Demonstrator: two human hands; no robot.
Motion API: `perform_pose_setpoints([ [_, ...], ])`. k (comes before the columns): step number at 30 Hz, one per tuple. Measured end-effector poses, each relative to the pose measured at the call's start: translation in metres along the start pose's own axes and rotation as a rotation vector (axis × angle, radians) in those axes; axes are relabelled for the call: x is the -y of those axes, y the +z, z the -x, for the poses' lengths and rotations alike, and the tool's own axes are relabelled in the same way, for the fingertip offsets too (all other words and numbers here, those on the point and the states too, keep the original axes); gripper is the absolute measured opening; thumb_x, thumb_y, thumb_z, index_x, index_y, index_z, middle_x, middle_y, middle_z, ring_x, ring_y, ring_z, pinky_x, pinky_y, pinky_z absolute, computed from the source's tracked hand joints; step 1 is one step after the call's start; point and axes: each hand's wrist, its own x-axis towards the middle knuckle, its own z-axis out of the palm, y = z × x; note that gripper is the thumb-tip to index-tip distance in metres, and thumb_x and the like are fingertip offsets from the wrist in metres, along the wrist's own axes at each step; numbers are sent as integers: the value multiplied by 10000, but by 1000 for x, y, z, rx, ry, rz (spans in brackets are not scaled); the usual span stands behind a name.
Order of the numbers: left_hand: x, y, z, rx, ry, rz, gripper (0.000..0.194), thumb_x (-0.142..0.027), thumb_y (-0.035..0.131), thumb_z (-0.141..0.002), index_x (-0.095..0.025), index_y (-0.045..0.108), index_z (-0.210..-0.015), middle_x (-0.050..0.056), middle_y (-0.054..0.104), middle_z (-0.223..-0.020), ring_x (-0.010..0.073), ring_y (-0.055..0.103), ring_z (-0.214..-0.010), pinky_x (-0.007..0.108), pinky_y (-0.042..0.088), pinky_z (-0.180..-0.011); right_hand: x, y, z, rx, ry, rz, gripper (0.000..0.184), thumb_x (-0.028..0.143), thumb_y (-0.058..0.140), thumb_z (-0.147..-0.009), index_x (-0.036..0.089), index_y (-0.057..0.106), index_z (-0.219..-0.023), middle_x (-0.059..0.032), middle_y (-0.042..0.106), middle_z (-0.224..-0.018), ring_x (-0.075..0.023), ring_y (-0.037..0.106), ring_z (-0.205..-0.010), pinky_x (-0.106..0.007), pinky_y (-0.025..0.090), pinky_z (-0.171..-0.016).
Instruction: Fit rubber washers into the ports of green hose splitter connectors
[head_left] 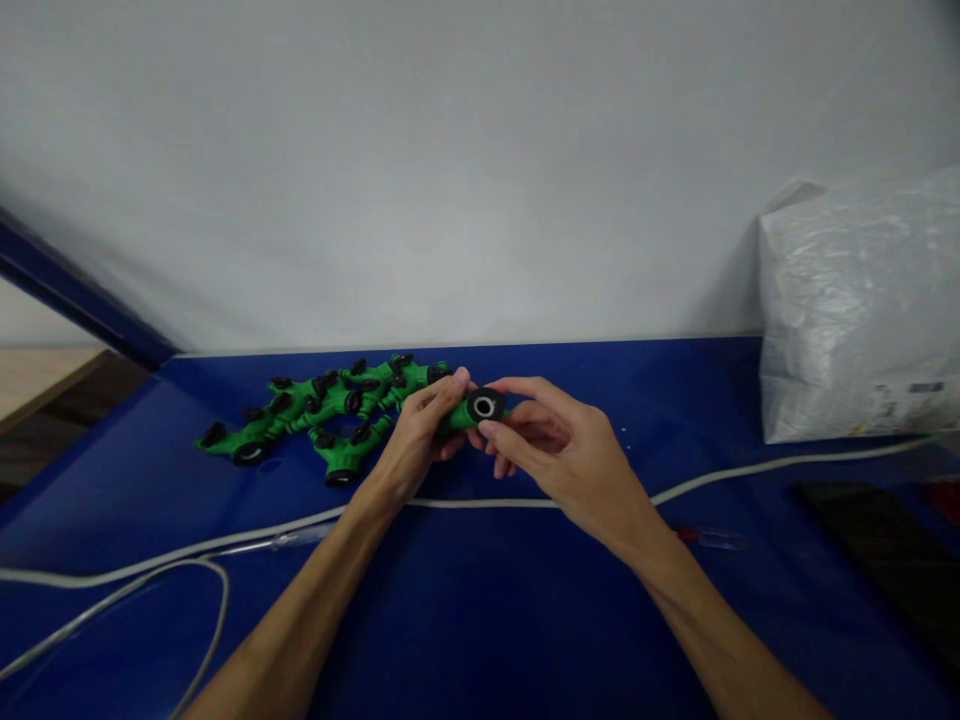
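Between my hands is a green Y-shaped hose splitter (456,418) with a black collar and a pale round opening turned toward me. My left hand (424,425) is closed around its green body, hiding much of it. The thumb and fingers of my right hand (559,430) pinch the black collar (486,404) from the right. Just left of my hands, several more green splitters with black levers, such as the near one (346,455), lie grouped on the blue table (480,620).
A white cable (517,503) crosses the table, with a thinner looped cord (223,600) at left. A clear-handled screwdriver (300,537) lies beside it; another clear handle (716,540) is at right. A plastic-wrapped package (859,310) and a dark flat object (885,560) are far right.
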Motion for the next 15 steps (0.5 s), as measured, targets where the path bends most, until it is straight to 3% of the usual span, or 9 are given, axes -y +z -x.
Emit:
perform_pose_setpoints([
  [4, -1, 1, -3, 59, -31, 202, 480, -615, 714, -782, -140, 657, -749, 10, 604, -686, 55, 425, -510, 196, 286, -446, -2, 1, 2, -176, -132, 134, 270, 341, 747, -859, 246, 581, -1050, 38, 687, -715, -145, 654, -576, -282, 535, -579],
  [8, 6, 3, -5, 112, -4, 256, 333, -446, 832, -737, -147, 696, -790, 15, 608, -778, 108, 535, -717, 227, 455, -697, -6, 2, 3, -245, -183, 163, 273, 287, 769, -843, 266, 540, -991, 53, 658, -727, -137, 641, -609, -263, 503, -556],
  [11, 7, 7, -4, 122, 21, 244, 328, -471, 791, -775, -156, 711, -822, 35, 638, -818, 158, 577, -808, 275, 467, -792, -5, 3, 2, -212, -160, 93, 287, 291, 776, -838, 268, 550, -1013, 50, 652, -757, -138, 643, -641, -274, 521, -595],
  [15, 1, 16, 1, 209, -20, 293, 356, -521, 699, -830, -169, 681, -780, 25, 618, -728, 156, 568, -675, 308, 488, -725, 1, 3, 0, -89, -71, -95, 281, 355, 719, -892, 240, 582, -1108, 36, 650, -753, -132, 639, -627, -281, 534, -609],
])
